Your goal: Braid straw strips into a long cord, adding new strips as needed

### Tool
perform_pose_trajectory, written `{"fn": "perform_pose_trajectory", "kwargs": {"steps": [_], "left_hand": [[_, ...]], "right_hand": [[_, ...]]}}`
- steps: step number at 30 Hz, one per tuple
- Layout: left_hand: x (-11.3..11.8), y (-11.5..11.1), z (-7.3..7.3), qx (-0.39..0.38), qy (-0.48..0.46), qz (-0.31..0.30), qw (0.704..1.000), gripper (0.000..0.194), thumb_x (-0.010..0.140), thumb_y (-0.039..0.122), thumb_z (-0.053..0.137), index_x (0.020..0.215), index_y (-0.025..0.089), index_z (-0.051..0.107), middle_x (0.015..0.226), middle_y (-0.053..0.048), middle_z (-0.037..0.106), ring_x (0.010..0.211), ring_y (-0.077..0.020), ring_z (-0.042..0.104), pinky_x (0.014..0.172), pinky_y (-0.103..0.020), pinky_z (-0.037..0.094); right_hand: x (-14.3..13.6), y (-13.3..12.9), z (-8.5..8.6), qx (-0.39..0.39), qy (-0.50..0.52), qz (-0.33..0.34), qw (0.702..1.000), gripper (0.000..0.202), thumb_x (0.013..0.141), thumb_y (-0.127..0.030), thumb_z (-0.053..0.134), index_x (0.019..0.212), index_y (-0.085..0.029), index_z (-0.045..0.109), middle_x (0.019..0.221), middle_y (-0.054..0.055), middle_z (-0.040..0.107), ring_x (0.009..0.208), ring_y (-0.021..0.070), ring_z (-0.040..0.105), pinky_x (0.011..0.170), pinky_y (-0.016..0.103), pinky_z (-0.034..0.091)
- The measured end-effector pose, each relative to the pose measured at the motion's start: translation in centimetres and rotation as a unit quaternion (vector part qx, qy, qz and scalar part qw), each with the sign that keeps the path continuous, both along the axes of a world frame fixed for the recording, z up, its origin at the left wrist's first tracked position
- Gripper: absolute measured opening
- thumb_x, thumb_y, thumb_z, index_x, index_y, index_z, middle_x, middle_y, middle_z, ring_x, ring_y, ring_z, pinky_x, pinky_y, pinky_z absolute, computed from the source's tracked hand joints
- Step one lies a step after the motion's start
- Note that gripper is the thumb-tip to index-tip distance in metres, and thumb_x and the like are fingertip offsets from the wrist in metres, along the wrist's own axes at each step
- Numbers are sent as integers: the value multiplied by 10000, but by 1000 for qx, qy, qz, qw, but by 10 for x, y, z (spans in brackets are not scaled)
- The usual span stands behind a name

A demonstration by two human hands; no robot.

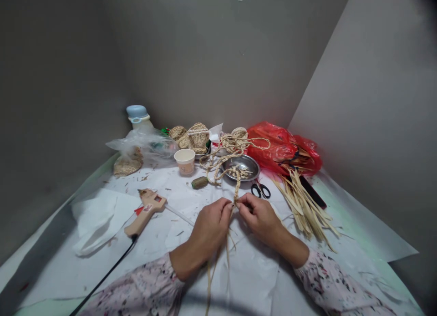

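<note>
A braided straw cord (pixel 237 185) runs from the pile at the back down to my fingers. My left hand (pixel 213 220) pinches its near end from the left. From the right, my right hand (pixel 257 213) pinches the same spot, the two sets of fingertips almost touching. Loose straw strands (pixel 227 250) hang below my hands toward the front of the table. Just beyond my hands sits a steel bowl (pixel 252 166) with straw scraps in it. Black-handled scissors (pixel 261 190) lie close to my right hand.
A hot glue gun (pixel 146 212) with its cable lies at left, near crumpled white paper (pixel 95 216). A paper cup (pixel 185 161), balls of braided cord (pixel 198 135), a clear plastic bag (pixel 150 145) and a red bag (pixel 276 145) stand behind. Straw strips (pixel 307 206) lie at right.
</note>
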State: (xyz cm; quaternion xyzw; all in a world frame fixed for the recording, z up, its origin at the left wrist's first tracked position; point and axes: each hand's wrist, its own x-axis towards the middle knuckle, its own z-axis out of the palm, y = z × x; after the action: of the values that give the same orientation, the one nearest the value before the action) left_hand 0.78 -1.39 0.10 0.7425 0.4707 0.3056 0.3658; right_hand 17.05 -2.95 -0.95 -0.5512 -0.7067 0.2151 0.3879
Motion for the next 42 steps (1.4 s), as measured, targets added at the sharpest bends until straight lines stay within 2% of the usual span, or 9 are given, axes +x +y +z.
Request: {"fn": "perform_pose_trajectory", "kwargs": {"steps": [5, 16, 23, 29, 31, 34, 36, 38, 42], "left_hand": [[1, -6, 4, 56, 52, 35, 996, 262, 911, 333, 388, 712, 208, 506, 653, -2, 540, 633, -168, 488, 616, -271, 266], [10, -21, 2, 22, 44, -36, 998, 240, 869, 271, 447, 674, 209, 572, 631, -38, 603, 573, -181, 514, 584, -272, 260], [10, -21, -9, 68, 106, -56, 990, 290, 912, 314, 404, 784, 209, 642, 725, -79, 677, 609, -201, 571, 585, -281, 285], [7, -21, -7, 76, 104, -73, 989, 292, 907, 336, 434, 749, 210, 645, 678, -56, 659, 585, -184, 563, 578, -277, 295], [6, -20, 1, 78, 82, -48, 992, 318, 901, 375, 449, 689, 205, 614, 632, -36, 620, 564, -169, 534, 578, -274, 305], [3, -16, 13, 105, 13, 33, 994, 267, 920, 345, 403, 806, 199, 596, 763, -45, 626, 710, -185, 558, 669, -278, 355], [3, -12, 15, 89, -31, 40, 995, 227, 914, 330, 409, 963, 195, 584, 929, -66, 633, 855, -202, 562, 757, -288, 375], [3, -7, 13, 37, -63, 1, 997, 262, 922, 344, 385, 1038, 189, 562, 970, -69, 630, 877, -198, 561, 776, -288, 388], [3, -3, 5, -55, -63, -92, 992, 352, 946, 392, 293, 864, 178, 560, 706, -17, 582, 656, -160, 528, 643, -264, 389]], "right_hand": [[-2, -1, 3, 2, 11, -11, 1000, 113, 863, -225, 495, 820, -187, 592, 744, 13, 649, 662, 147, 568, 628, 249, 400], [-2, 1, 0, -36, 126, -40, 991, 131, 860, -290, 508, 822, -192, 586, 721, 0, 624, 656, 149, 563, 613, 248, 422], [-7, 0, 4, -156, 287, 10, 945, 245, 874, -437, 491, 826, -199, 517, 435, -99, 395, 358, 87, 323, 380, 213, 245], [-8, 2, 5, -163, 348, 6, 923, 215, 842, -407, 536, 804, -201, 489, 557, -80, 475, 382, 65, 339, 370, 204, 248], [-6, 3, 4, -159, 352, -1, 922, 209, 839, -397, 543, 799, -199, 487, 577, -77, 465, 398, 63, 341, 373, 202, 253], [-4, 4, 4, -169, 352, 9, 921, 203, 842, -394, 542, 816, -197, 498, 552, -82, 429, 394, 65, 321, 368, 203, 237], [-4, 3, 3, -185, 343, 21, 921, 206, 846, -398, 538, 829, -197, 499, 554, -81, 433, 383, 61, 304, 361, 203, 216], [-5, 3, 2, -193, 326, 39, 925, 211, 852, -405, 527, 820, -199, 498, 556, -78, 445, 384, 65, 319, 368, 204, 228], [-6, 1, -2, -163, 285, 63, 942, 200, 865, -386, 514, 799, -198, 508, 606, -56, 501, 474, 88, 423, 448, 208, 330]]}}
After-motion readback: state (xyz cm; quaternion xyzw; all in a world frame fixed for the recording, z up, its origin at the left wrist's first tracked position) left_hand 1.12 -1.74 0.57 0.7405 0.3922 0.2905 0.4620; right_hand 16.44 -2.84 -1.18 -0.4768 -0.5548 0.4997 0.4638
